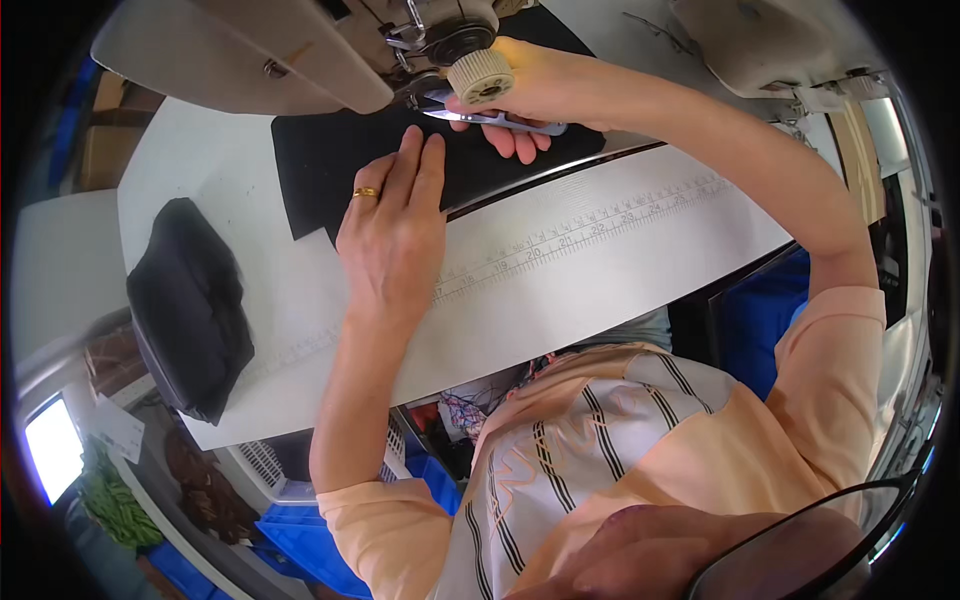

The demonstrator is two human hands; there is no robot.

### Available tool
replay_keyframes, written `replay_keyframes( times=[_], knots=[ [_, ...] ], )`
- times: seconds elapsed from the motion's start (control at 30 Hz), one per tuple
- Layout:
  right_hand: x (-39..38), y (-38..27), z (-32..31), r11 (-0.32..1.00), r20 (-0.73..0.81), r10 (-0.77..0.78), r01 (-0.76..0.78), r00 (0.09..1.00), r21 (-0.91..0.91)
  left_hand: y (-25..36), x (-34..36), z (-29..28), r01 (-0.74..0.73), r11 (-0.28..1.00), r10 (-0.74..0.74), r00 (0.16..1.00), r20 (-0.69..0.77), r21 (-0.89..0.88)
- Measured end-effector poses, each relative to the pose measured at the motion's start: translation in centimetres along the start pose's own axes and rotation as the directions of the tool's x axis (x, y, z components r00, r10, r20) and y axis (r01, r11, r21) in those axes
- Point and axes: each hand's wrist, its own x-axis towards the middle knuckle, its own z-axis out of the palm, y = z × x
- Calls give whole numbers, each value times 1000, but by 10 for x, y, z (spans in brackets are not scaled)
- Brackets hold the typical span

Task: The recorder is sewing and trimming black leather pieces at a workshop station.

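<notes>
My left hand (392,225), with a gold ring, rests fingers outstretched on black fabric (310,170) under the sewing machine (250,50). My right hand (530,85) grips silver thread snips (470,116) at the machine's head, just behind a cream knurled dial (480,82); its lower fingertips curl beneath the snips. The snips' tip reaches near the presser area, partly hidden by the machine.
A white table with a printed ruler (570,270) spans the middle. A folded black piece (185,310) lies at left. Blue crates (300,535) and a basket sit below. A lit screen (52,450) is at far left, more machine parts (760,45) at upper right.
</notes>
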Motion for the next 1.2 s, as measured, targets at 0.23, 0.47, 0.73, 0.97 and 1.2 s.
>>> replay_keyframes(
  times=[0.23,0.47,0.73,0.97,1.2],
  knots=[
    [3,-2,1,999,-11,-30,30,999,18,-4,3,-1,-50,997,53,996,-68,51],
    [8,0,1,998,-20,-61,61,998,15,-1,5,-1,-61,996,66,993,-93,58],
    [-6,37,-16,704,-412,89,236,907,670,2,4,-1,-42,999,44,996,-73,32],
    [-37,46,-21,895,-439,-331,130,835,-428,2,1,0,11,1000,-11,1000,8,14],
    [0,42,-2,316,-57,-792,329,608,-890,0,-2,-8,-60,997,57,997,-55,-54]
  ],
)
